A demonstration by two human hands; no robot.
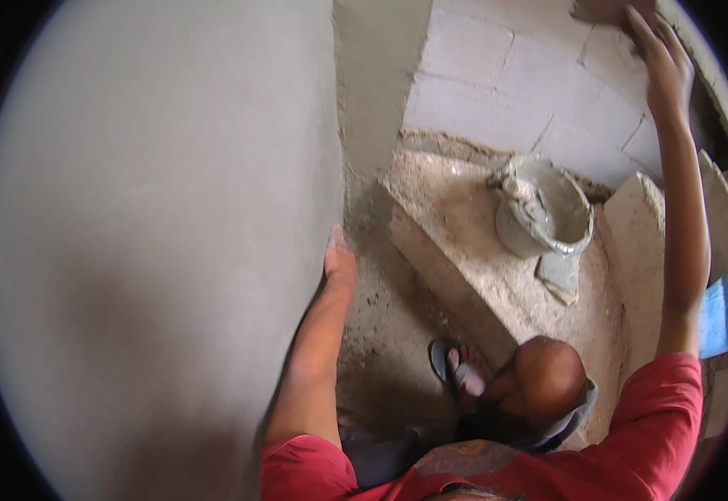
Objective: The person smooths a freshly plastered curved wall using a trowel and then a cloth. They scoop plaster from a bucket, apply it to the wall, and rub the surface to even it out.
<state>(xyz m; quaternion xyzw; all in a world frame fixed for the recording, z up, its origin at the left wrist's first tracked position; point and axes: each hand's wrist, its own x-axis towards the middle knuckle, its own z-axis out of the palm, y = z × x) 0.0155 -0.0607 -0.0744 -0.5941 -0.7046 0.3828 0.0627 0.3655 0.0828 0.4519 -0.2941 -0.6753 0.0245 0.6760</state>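
Note:
A smooth grey plastered wall (pixel 155 192) fills the left side. My left hand (pixel 340 260) rests against its edge with the fingers stretched along it, holding nothing that I can see. My right arm is raised high to the far right. There my right hand (pixel 664 54) is closed on a dark brownish flat thing (pixel 610 10), cut off by the picture's upper rim, so its kind is hidden. Between my arms stands a bucket (pixel 527 230) caked with grey mortar. A mortar-covered lump (pixel 518 188), perhaps the end of a tool, sits at its rim.
The bucket is on a raised, dusty ledge (pixel 464 213) beside a pale block wall (pixel 472 100). A grey slab piece (pixel 559 275) lies at its foot. Broken panels (pixel 635 217) lean at the right, near a blue plastic thing (pixel 723 313). My sandalled foot (pixel 464 371) is below the ledge.

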